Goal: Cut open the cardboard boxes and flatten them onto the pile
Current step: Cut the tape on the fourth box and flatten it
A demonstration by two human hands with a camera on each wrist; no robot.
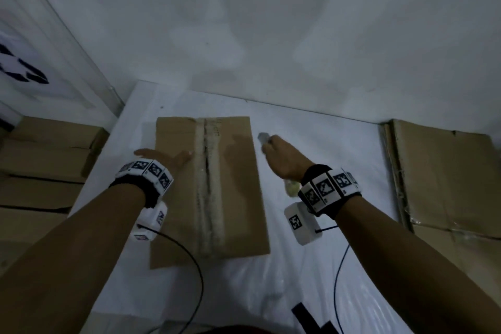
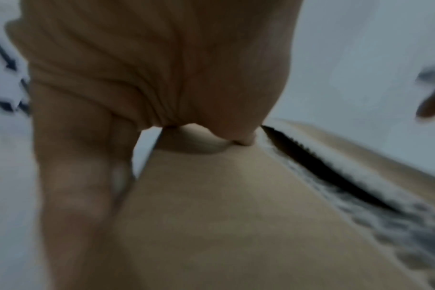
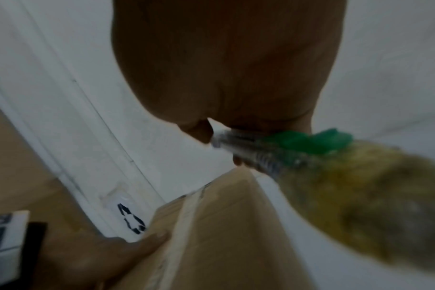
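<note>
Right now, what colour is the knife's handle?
Yellow with a green slider; right wrist view shows the knife best.

Blurred wrist views, cropped stacks

The right hand (image 3: 226, 78) covers the middle of the yellow-green cutter (image 3: 335, 176), whose blade is smeared by blur; cardboard stacks (image 1: 447, 171) run off the head view's right and left edges.

The place looks like a plain packing or storage room. A white-covered table (image 1: 311, 266) stands against a bare white wall (image 1: 271, 22). Stacks of brown cardboard boxes (image 1: 40, 171) sit at its left, and a pile of flattened cardboard (image 1: 444, 171) lies at its right. Lighting is dim.
</note>
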